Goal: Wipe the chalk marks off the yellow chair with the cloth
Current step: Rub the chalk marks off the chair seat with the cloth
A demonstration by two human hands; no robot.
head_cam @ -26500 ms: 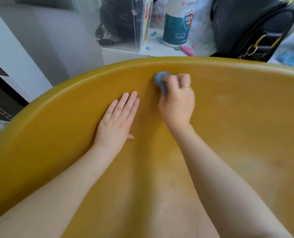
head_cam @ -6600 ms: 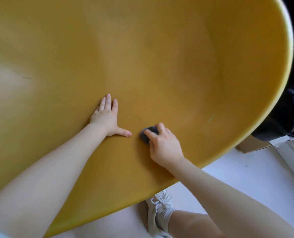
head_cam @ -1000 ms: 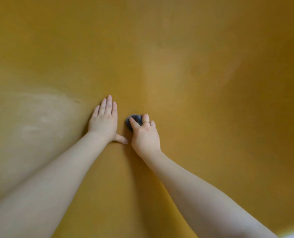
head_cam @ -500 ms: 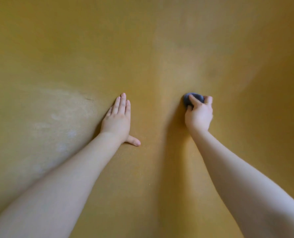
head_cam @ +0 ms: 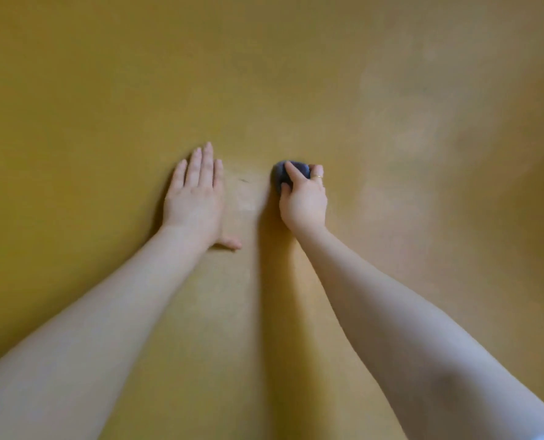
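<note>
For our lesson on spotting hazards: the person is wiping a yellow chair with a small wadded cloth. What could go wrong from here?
1. The cloth is a small wad in the right hand; it may smear chalk rather than lift it, as the pale hazy patch beside it suggests.
2. The left hand rests flat on the yellow chair and could pick up residue.
3. The faint mark between the hands could be missed.

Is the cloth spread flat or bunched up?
Bunched. The cloth shows as a small dark wad under the right hand, fingers curled round it, pressed on the yellow chair.
</note>
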